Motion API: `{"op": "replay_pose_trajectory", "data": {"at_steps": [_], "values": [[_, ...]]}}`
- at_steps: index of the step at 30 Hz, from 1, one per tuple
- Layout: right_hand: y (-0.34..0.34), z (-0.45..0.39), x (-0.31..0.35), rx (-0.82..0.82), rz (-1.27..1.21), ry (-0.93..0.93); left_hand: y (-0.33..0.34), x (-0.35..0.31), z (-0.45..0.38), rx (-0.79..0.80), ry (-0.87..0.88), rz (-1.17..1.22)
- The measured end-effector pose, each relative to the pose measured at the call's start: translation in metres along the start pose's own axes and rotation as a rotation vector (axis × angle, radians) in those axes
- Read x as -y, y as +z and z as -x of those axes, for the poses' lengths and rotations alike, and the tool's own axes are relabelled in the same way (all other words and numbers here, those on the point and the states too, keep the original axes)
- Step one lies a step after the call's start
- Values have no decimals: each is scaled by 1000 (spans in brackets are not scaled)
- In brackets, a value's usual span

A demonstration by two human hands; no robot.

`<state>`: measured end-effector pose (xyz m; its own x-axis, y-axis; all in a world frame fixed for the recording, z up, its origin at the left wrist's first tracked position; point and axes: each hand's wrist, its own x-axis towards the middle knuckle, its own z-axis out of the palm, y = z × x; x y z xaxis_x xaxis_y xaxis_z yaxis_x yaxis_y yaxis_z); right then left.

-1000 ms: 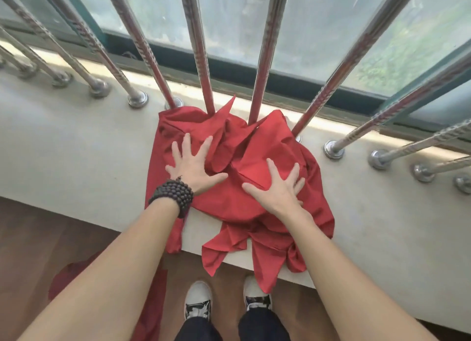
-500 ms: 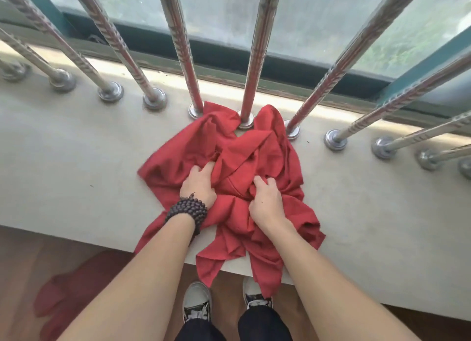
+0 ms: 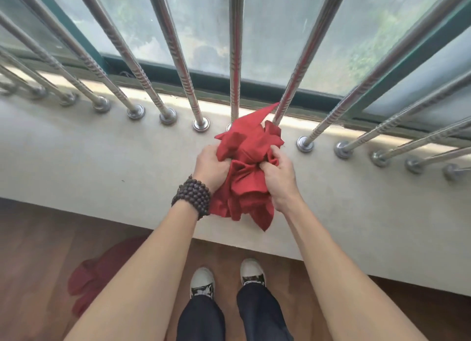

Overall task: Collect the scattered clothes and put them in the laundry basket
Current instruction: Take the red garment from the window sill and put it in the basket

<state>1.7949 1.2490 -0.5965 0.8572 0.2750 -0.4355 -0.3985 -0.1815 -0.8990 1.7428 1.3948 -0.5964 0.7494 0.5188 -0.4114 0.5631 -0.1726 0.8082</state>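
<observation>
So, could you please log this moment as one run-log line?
left hand: grips red cloth | right hand: grips cloth | cloth: bunched over sill | basket: not visible

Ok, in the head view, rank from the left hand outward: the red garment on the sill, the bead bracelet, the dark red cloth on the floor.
From the left hand:
1. Red garment, bunched in its grip, on the sill.
2. Bead bracelet, on that hand's wrist; nearly level with the first.
3. Dark red cloth, on the floor, lower left.

Red garment [image 3: 248,162], dark brown bead bracelet [image 3: 193,197], silver bars [image 3: 234,47].
</observation>
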Motion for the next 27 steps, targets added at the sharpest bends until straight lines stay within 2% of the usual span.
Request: {"op": "replay_pose_trajectory", "data": {"at_steps": [3,6,11,13,16,21,27], "values": [[-22,27,61,-33,-39,-140,-10,-65,30,47,72,212],[-57,71,125,-86,-95,-230,-22,-143,85,175,160,402],[-124,167,196,-187,-252,-289,-26,-224,167,568,218,649],[-156,221,216,-229,-305,-329,-12,-255,209,650,341,553],[-203,301,228,-347,-282,-361,19,-291,280,649,500,378],[-287,425,216,-709,-177,-374,98,-327,390,785,713,241],[-414,563,170,-1102,-178,-404,220,-354,540,957,937,152]]}}
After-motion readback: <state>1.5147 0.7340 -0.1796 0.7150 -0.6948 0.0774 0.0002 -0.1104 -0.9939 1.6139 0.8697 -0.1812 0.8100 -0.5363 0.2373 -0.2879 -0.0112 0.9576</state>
